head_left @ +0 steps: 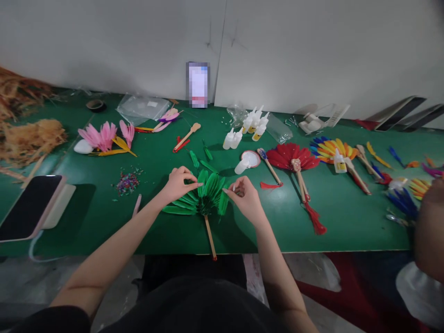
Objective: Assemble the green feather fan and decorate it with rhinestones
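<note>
To the left of a red feather fan (287, 156), a green feather fan (208, 190) is laid on a green table (347, 226). On the side nearer the red feather fan, a green feather (224, 203) is pinched between fingertips of the right hand (247, 200); on the far side, thumb and forefinger of the left hand (178, 183) are held nearly together, though whether a feather is gripped cannot be told.

Green feather fan (204, 202), green tabletop (182, 238)

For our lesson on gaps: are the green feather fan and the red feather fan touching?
Apart. The head view shows tabletop between green fan and red fan.
</note>
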Demonstrator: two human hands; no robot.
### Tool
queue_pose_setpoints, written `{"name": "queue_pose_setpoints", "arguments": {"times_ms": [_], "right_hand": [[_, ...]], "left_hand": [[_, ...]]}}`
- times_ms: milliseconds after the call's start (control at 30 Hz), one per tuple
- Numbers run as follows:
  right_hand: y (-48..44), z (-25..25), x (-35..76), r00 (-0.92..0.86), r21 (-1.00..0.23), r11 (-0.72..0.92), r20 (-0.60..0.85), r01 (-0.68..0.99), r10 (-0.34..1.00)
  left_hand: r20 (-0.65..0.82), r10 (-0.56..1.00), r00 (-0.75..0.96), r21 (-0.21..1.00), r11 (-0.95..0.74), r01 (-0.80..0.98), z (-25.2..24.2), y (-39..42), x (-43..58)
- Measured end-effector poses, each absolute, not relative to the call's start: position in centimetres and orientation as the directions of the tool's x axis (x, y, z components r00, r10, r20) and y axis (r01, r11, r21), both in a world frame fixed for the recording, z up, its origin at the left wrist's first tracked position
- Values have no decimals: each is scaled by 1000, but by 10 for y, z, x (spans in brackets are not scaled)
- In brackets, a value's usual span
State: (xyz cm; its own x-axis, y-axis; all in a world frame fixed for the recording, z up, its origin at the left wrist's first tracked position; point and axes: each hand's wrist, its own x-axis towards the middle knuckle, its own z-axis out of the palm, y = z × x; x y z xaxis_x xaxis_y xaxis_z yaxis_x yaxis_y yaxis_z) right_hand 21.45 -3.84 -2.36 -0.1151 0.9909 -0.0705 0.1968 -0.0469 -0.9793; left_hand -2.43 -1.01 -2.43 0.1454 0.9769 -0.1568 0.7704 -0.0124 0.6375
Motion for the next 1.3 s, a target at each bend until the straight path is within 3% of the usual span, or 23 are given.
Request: {"name": "queue_pose_setpoints", "arguments": {"times_ms": [233, 1000, 1300], "right_hand": [[-25, -27, 201, -100, -954, 13, -18, 298, 995], [-3, -22, 171, -275, -884, 134, 6, 448, 961], [-2, -24, 163, -235, -821, 136, 2, 555, 972]], "left_hand": [[-46, 999, 12, 579, 17, 815, -25, -18, -23], [98, 993, -68, 590, -3, 807, -20, -19, -30], [117, 992, -50, 619, -34, 785, -14, -35, -39]]}}
